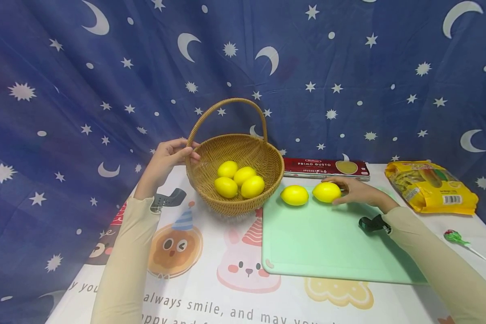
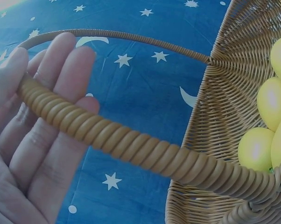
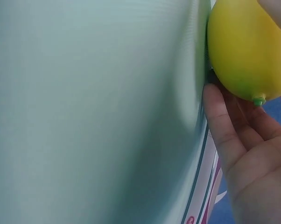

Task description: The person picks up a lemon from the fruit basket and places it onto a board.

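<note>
My left hand (image 1: 168,159) holds the handle of a brown wicker basket (image 1: 202,173) on its left side, thumb and fingers on either side of the wrapped cane (image 2: 117,140). Several yellow lemons (image 1: 253,186) lie together in the basket, whose mouth faces me. Over the far part of a pale green cutting board (image 1: 320,243), my right hand (image 1: 358,191) has thumb and fingers around a lemon (image 1: 326,192). In the right wrist view, this lemon (image 3: 250,51) shows a small green tip. Just left of it, another lemon (image 1: 294,195) lies on the board.
A red spaghetti pack (image 1: 324,168) lies behind the board. To the right are a yellow food bag (image 1: 433,186) and a lollipop (image 1: 455,236) with a green and red wrapper. A blue star-and-moon curtain (image 1: 243,67) hangs behind the printed tablecloth (image 1: 210,297).
</note>
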